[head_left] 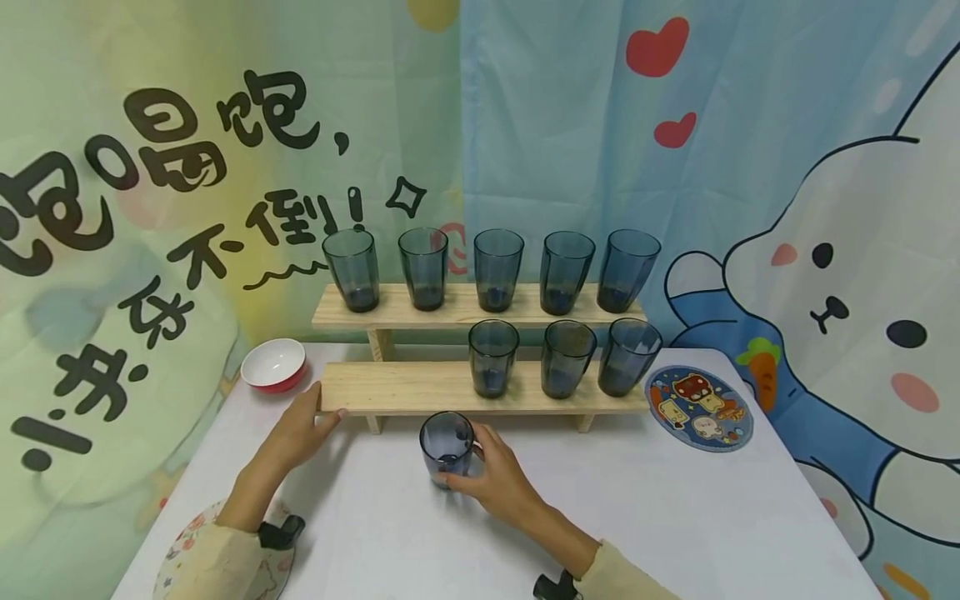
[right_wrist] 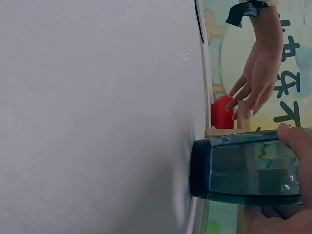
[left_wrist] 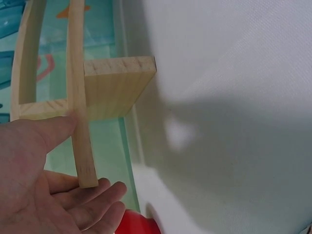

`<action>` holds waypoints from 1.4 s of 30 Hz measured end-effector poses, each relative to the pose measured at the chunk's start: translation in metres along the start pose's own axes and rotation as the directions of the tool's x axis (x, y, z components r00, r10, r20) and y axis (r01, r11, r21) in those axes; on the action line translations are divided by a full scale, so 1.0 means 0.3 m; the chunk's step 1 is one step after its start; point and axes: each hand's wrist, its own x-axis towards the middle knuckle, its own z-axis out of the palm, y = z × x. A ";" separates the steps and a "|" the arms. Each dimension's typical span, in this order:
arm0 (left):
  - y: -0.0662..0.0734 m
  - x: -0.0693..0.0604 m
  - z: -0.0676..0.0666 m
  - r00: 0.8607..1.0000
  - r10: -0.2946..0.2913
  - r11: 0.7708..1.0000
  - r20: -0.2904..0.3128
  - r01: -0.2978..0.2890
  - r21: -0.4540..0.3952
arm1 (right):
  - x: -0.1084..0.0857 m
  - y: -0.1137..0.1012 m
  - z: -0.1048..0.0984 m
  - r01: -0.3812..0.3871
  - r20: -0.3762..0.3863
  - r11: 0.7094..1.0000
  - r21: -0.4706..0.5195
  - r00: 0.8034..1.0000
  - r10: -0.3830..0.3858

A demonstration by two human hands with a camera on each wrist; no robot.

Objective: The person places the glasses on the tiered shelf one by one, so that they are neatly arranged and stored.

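Observation:
My right hand (head_left: 501, 485) grips a blue-grey drinking glass (head_left: 442, 446), thumb on one side and fingers on the other. The glass is upright in front of the wooden two-tier rack; whether its base touches the table I cannot tell. At the left end of the rack's lower board (head_left: 397, 388), my left hand (head_left: 298, 432) holds the board's end. In the left wrist view the thumb (left_wrist: 58, 130) lies on the board and the loosely curled fingers pass beyond its end. On that tier's right part stand three similar glasses (head_left: 492, 362).
The upper board (head_left: 461, 317) carries a row of several matching glasses (head_left: 498, 267). A red and white bowl (head_left: 274, 367) sits left of the rack. To its right lies a round blue patterned mat (head_left: 701, 408); a pale patterned mat (head_left: 276, 542) is under the left forearm.

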 end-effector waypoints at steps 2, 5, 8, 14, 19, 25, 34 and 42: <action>0.000 0.001 0.000 1.000 0.007 1.000 -0.004 -0.007 -0.002 | -0.002 -0.001 0.000 0.007 -0.004 1.000 -0.002 1.000 -0.007; -0.001 0.003 0.000 1.000 0.008 1.000 -0.004 -0.008 -0.002 | -0.003 -0.002 0.001 0.026 -0.014 1.000 -0.002 1.000 -0.026; 0.001 0.001 -0.001 1.000 0.000 1.000 0.001 0.000 0.005 | -0.003 0.000 0.004 0.035 -0.022 0.999 -0.011 0.999 -0.036; 0.000 0.000 0.000 1.000 -0.008 1.000 0.001 0.008 0.012 | 0.003 0.000 0.009 0.065 -0.032 0.998 -0.018 0.997 -0.065; -0.001 0.002 0.000 1.000 -0.009 1.000 0.004 0.009 0.009 | 0.012 -0.028 0.007 0.072 -0.045 0.997 -0.014 0.996 -0.073; -0.002 0.000 -0.004 1.000 0.003 1.000 -0.007 -0.003 0.011 | 0.030 -0.092 -0.003 0.077 -0.090 0.997 -0.025 0.993 -0.079; -0.002 0.002 -0.004 1.000 0.004 1.000 -0.007 -0.004 0.009 | 0.089 -0.196 -0.017 0.045 -0.159 0.998 -0.046 0.986 -0.052; 0.005 0.003 -0.008 0.999 -0.029 0.999 0.020 0.029 0.012 | 0.171 -0.254 0.011 0.061 -0.226 0.998 -0.027 0.972 -0.066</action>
